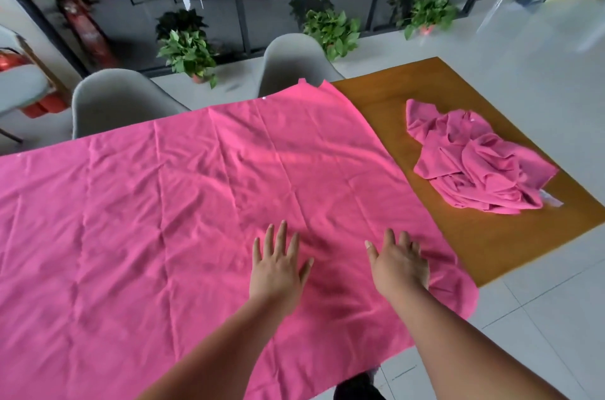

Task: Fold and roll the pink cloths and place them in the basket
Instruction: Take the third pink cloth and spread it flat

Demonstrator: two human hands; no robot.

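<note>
spread cloth (183, 209): pink, flat across most of counter (484, 236), creased, near-right corner hanging over edge
crumpled cloth (474, 164): pink heap on bare wood at counter's far right, apart from spread one
left hand (278, 265): fingers straight and splayed, palm down on spread cloth
right hand (397, 263): fingers straight, flat on cloth just beside left (near the right edge)
chairs (121, 105): two grey, behind counter
plants (188, 52): potted, on floor by glass wall
</note>
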